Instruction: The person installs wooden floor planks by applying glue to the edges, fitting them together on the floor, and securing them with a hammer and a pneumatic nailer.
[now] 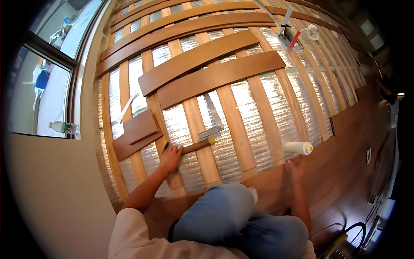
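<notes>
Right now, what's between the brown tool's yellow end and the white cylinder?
In the head view, wooden battens and strips of silvery foil lie between them.

The planks (222, 78) are smooth wood, the foil (243, 99) glossy and crinkled.

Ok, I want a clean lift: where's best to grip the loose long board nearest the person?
Probably by its near long edge, from the person's side: left hand toward the left end, right hand toward the right, since the board is long and flat. It lies across wooden strips, so the gaps may leave room underneath; the far edge sits close to another board.
</notes>
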Demonstrator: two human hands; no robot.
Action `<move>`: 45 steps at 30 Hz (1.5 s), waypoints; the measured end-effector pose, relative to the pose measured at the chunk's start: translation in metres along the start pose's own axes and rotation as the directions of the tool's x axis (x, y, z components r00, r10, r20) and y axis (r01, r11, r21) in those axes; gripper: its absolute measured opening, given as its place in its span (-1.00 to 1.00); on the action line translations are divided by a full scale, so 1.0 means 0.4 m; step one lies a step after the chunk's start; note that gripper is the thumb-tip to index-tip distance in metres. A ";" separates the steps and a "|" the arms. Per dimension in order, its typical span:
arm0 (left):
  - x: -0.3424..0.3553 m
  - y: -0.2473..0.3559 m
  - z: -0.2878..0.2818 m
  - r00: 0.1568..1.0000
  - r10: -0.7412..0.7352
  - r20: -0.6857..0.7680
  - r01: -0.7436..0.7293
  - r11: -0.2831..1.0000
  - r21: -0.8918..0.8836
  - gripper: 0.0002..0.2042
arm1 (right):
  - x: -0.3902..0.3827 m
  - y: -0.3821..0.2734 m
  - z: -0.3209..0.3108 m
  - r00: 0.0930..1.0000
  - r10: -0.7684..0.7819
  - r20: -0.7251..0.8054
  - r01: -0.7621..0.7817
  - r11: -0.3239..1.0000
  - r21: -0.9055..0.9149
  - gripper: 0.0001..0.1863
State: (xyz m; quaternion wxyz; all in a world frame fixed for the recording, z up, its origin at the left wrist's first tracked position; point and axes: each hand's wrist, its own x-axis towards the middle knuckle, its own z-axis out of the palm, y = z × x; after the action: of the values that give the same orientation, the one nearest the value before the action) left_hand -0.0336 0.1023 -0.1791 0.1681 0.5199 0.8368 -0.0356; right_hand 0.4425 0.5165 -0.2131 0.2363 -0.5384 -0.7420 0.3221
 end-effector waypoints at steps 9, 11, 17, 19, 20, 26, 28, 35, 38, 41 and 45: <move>0.285 0.135 -0.152 0.936 -0.100 -0.338 -0.049 0.913 -0.405 -0.40 | 0.131 0.011 0.147 0.926 0.342 -0.161 -0.213 0.824 0.525 -0.28; 0.302 0.179 -0.164 0.994 -0.055 -0.098 0.019 0.942 -0.336 -0.43 | 0.130 -0.047 0.137 0.878 0.467 -0.100 -0.403 0.837 0.369 -0.26; 0.248 0.223 -0.281 1.000 -0.010 -0.011 0.005 0.915 -0.403 -0.63 | 0.153 -0.277 0.039 0.897 0.440 -0.034 -0.381 0.810 0.446 -0.29; 0.234 0.222 -0.381 1.000 0.007 0.003 -0.005 0.883 -0.469 -0.69 | 0.212 -0.226 0.026 0.915 0.384 -0.122 -0.325 0.883 0.337 -0.25; 0.216 0.216 -0.429 1.000 0.012 0.024 0.001 0.873 -0.487 -0.68 | 0.230 -0.206 0.026 0.921 0.360 -0.149 -0.310 0.909 0.278 -0.23; 0.145 0.257 -0.691 0.990 -0.060 0.126 0.132 0.693 -0.709 -0.71 | 0.302 -0.087 0.048 0.886 0.404 -0.229 -0.296 0.871 0.392 -0.15; 0.121 0.268 -0.701 0.979 -0.176 0.102 0.191 0.619 -0.762 -0.71 | 0.303 -0.091 0.074 0.852 0.465 -0.238 -0.348 0.845 0.406 -0.16; 0.139 0.458 -0.673 0.974 -0.211 -0.082 0.030 0.479 -0.877 -0.65 | 0.281 -0.100 0.012 0.766 0.591 0.253 -0.642 0.727 0.243 -0.47; 0.124 0.590 -0.693 0.980 -0.134 -0.146 -0.032 0.620 -0.784 -0.65 | 0.164 -0.333 0.006 0.703 0.362 0.612 -0.706 0.452 0.545 -0.60; 0.131 0.702 -0.676 0.978 0.037 -0.207 -0.165 0.746 -0.645 -0.70 | 0.126 -0.608 -0.098 0.656 0.102 0.748 -0.735 0.314 0.602 -0.57; 0.159 0.789 -0.628 0.938 0.296 -0.182 -0.346 0.845 -0.407 -0.72 | 0.156 -0.763 -0.106 0.733 0.148 0.664 -0.648 0.452 0.614 -0.61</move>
State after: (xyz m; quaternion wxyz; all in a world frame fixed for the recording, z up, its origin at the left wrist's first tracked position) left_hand 0.1575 0.3600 0.0734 0.2353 0.6035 0.7327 0.2089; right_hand 0.2553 0.5205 0.0395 0.1600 -0.4216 -0.3820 0.8066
